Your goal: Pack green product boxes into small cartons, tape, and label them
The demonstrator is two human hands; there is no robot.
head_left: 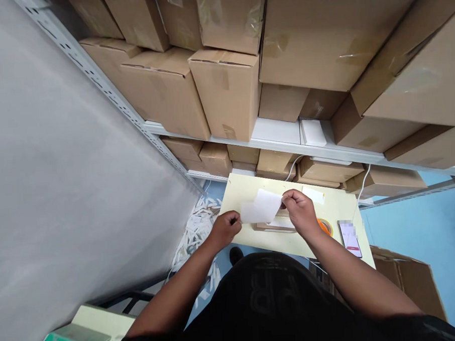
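Observation:
Both of my hands hold a white paper label [261, 209] above a small pale yellow table [247, 189]. My left hand [225, 228] pinches its left edge and my right hand [300, 212] pinches its right edge, the sheet curling between them. Under the label a flat brown parcel [273, 227] lies on the table. An orange tape roll [325, 226] sits just right of my right wrist. A phone [350, 238] lies at the table's right edge.
Metal shelves [282, 133] stacked with cardboard boxes [227, 90] stand behind the table. A heap of white paper strips [194, 227] covers the blue floor at left. A grey wall [61, 172] is on the left. An open carton [409, 278] stands at right.

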